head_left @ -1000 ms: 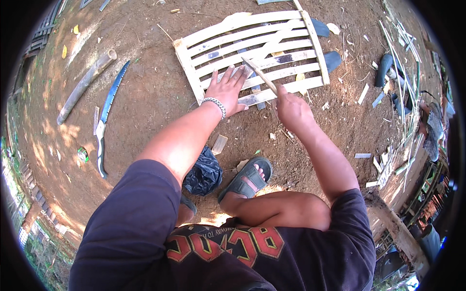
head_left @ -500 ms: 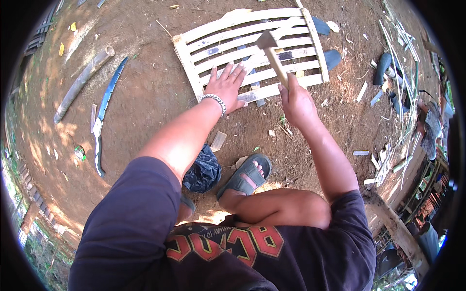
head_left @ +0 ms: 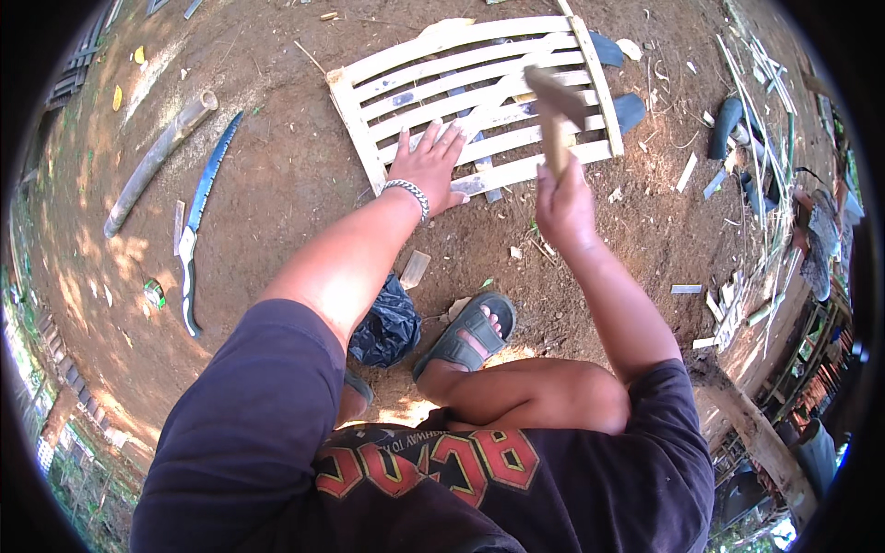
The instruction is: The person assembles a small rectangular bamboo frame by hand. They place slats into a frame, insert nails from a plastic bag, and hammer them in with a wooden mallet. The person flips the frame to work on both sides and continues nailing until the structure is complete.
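A slatted panel of pale bamboo or wood strips (head_left: 516, 172) lies on the dirt ground in front of me, with a rail along each side. My left hand (head_left: 427, 168) rests flat on its near left part, fingers spread, holding nothing. My right hand (head_left: 564, 210) is wrapped round the wooden handle of a hammer (head_left: 555, 146). The hammer's dark head is raised over the right part of the panel, slightly blurred. Behind the panel, dark blue strips show through the gaps between the slats.
To the left lie a curved handsaw (head_left: 208, 175) and a bamboo pole (head_left: 157, 164). A black plastic bag (head_left: 387, 324) sits by my sandalled foot (head_left: 468, 336). At right are dark boot-like pieces (head_left: 725, 131), thin strips (head_left: 774, 92) and offcuts (head_left: 728, 311).
The hammer's head has swung to the right and turned, and my right hand has shifted slightly with it. My left hand and the panel stay nearly in place.
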The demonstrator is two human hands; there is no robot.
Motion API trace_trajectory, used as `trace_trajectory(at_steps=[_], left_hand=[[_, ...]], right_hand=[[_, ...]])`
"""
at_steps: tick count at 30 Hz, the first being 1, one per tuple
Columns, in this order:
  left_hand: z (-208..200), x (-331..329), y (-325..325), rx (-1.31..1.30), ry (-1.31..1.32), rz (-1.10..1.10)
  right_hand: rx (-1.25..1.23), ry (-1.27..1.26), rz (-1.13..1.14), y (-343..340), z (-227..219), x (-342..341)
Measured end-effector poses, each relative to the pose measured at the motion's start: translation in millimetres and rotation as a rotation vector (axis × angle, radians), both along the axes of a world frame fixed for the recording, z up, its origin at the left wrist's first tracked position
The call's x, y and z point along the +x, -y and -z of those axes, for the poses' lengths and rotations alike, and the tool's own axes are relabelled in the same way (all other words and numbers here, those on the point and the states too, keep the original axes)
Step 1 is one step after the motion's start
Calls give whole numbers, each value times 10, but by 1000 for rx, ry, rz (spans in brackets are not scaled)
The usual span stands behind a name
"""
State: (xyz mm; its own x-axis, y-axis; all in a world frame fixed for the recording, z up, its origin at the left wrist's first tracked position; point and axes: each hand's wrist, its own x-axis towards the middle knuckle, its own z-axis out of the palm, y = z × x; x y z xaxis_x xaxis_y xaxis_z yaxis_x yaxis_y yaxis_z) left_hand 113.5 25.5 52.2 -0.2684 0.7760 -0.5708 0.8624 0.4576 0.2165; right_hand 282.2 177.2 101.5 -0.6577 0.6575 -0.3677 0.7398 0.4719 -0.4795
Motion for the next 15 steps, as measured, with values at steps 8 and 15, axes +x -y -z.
trace_trajectory(at_steps=[8, 15], left_hand=[[-11, 0, 39, 21, -16, -2], [291, -123, 91, 333, -79, -146]], right_hand=[[-31, 179, -66, -170, -255, -82], [-241, 130, 322, -45, -74, 480]])
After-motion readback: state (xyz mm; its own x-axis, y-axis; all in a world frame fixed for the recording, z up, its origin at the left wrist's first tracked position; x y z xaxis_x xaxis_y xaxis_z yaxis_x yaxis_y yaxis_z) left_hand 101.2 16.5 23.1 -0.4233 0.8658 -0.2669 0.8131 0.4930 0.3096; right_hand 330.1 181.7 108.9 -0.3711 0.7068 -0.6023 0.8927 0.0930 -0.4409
